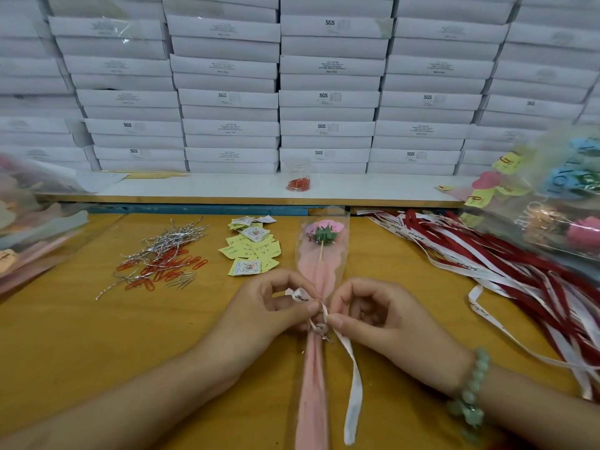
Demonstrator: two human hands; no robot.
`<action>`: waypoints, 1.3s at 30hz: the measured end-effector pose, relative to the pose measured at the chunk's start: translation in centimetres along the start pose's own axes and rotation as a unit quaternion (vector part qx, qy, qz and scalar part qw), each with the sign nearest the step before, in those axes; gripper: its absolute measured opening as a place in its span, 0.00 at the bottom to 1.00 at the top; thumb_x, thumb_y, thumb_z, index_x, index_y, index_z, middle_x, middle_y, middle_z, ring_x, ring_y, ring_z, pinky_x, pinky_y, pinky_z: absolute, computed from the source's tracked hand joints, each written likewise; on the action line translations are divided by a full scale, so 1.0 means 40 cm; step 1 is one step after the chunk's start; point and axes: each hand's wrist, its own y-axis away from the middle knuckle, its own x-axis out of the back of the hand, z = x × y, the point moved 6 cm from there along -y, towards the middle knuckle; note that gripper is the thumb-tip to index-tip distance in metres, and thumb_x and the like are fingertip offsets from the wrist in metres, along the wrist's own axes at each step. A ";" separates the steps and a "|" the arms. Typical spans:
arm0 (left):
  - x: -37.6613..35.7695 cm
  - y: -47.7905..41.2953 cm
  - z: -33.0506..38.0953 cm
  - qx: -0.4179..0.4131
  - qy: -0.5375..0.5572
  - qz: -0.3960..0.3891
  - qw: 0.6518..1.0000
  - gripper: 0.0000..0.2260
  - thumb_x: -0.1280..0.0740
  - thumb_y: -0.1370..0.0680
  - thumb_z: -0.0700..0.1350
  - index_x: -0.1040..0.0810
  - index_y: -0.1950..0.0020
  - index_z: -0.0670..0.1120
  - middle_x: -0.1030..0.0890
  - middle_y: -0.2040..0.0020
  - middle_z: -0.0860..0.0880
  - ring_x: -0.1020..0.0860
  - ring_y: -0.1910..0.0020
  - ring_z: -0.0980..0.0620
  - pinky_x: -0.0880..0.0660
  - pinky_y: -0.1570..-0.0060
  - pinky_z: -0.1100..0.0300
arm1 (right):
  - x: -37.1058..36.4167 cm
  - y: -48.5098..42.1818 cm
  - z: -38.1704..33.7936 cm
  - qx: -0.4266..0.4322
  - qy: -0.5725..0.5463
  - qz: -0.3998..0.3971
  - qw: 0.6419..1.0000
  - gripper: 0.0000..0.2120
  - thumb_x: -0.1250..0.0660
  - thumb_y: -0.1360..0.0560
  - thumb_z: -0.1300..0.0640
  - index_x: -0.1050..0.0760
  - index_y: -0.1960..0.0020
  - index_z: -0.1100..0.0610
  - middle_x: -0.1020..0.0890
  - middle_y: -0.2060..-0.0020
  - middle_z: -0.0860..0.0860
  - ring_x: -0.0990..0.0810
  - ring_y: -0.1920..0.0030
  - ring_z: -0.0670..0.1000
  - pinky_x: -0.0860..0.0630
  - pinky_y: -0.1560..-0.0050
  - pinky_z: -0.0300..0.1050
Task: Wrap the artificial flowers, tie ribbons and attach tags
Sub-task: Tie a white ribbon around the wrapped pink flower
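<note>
WRAPPING LINE: A wall of stacked white boxes [324, 92] backs a yellow worktable [81, 336], where a person works on one wrapped flower [319, 271] w/ both hands. Red & white spare ribbons [487, 254] sprawl at the R. Finished bouquets [568, 206], blurred, sit beyond them. The flower lies lengthwise at centre, pink head pointing away, its pink paper & clear sleeve gathered to a narrow neck near the person.

The left hand [272, 306] & right hand [380, 316] meet at that neck, fingers curled. L thumb & forefinger pinch the short end of a white ribbon [356, 384]. R thumb & forefinger pinch it right at the knot, and the long tail trails toward the person beside the wrap. The neck thus sits btwn the two sets of fingertips, touching them, while the flower head lies well apart, beyond the knuckles.

Step in hand, prob.: tying the ribbon. To do it well, pull both ends w/ even tension, seat the knot snug on the gathered neck so the sleeve can't slip, & keep the printed face out, untwisted. Too hard a yank may tear the thin wrap or shift the stem.

Yellow tags [250, 248] wait just L of the flower head, not yet attached. Farther L lie silver twist ties [175, 235] & paper clips [168, 264].
</note>
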 end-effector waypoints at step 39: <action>-0.023 0.015 0.047 -0.117 -0.200 -0.018 0.973 0.10 0.23 0.31 0.37 0.16 0.62 0.52 0.19 0.58 0.51 0.20 0.58 0.52 0.26 0.61 0.63 | 0.005 -0.006 0.035 -0.053 -0.065 -0.002 0.996 0.04 0.29 0.28 0.69 0.22 0.55 0.64 0.16 0.59 0.52 0.17 0.58 0.50 0.22 0.59 0.39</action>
